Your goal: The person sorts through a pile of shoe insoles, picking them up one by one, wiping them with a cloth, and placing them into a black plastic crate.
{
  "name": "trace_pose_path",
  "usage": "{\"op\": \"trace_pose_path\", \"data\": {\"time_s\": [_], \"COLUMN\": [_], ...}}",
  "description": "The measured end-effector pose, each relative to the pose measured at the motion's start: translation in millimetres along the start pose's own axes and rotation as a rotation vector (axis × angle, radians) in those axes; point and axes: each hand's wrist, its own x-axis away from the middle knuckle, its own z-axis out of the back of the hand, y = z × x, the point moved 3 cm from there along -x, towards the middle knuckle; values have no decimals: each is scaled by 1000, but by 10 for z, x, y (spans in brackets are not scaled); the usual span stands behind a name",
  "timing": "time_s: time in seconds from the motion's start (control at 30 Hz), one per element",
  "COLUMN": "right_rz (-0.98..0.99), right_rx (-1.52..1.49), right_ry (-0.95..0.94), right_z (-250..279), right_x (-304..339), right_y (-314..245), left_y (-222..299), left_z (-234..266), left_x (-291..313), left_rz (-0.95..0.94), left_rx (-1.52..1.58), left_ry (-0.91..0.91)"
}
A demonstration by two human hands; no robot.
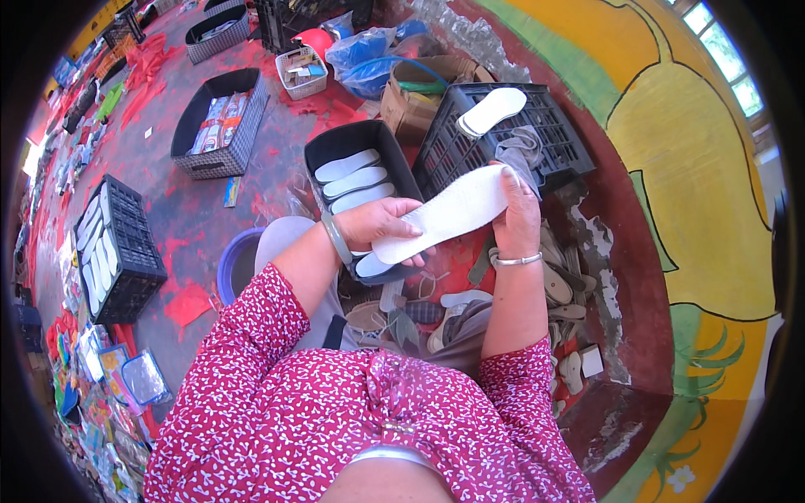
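A white shoe insole point(453, 210) is stretched between my two hands, tilted up toward the right. My left hand point(387, 225) grips its narrower lower end, thumb on top. On the wider upper end, my right hand point(518, 210) holds on with its thumb over the surface. Right below is a dark fabric bin point(314, 151) with several more insoles point(356, 180) laid in a row. Beyond my right hand, a pair of white insoles point(493, 111) rests on an upturned black plastic crate point(553, 126), beside a crumpled grey cloth point(521, 147).
A black crate of insoles point(126, 277) stands at the left. Farther off are a checked bin point(226, 155) with packets and a small white basket point(303, 88). A purple basin point(237, 268) sits by my knee. Loose soles point(562, 289) pile up near the painted wall point(696, 168).
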Motion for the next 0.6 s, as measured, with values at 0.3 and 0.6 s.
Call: {"op": "trace_pose_path", "data": {"time_s": [0.3,0.6], "right_rz": [51,-31], "right_rx": [-27,-2], "right_ry": [200,116], "right_z": [182,140], "right_x": [-42,-16], "right_y": [46,60], "left_y": [113,173], "left_z": [78,303], "left_x": [5,32], "left_rz": [-76,-371], "left_rx": [-27,-124], "left_ry": [176,708]}}
